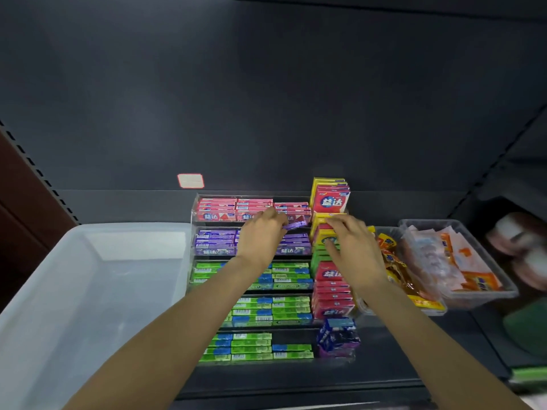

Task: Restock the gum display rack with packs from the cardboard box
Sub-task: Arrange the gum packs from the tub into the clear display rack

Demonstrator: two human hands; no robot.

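A clear tiered gum rack [194, 213] stands on the dark shelf, with pink packs [217, 209] on the top tier, purple packs [214, 242] below and green packs [291, 306] on the lower tiers. My left hand [260, 236] pinches a purple gum pack [296, 224] above the right end of the purple tier. My right hand [353, 250] rests with curled fingers on the yellow and green packs [324, 239] in the column of upright packs beside the rack. No cardboard box is in view.
A big clear plastic tub [88, 291] fills the shelf's left side. Two clear trays of orange snack sachets [444, 261] sit to the right. A crumpled purple wrapper bundle [337, 338] lies in front of the red packs [333, 294].
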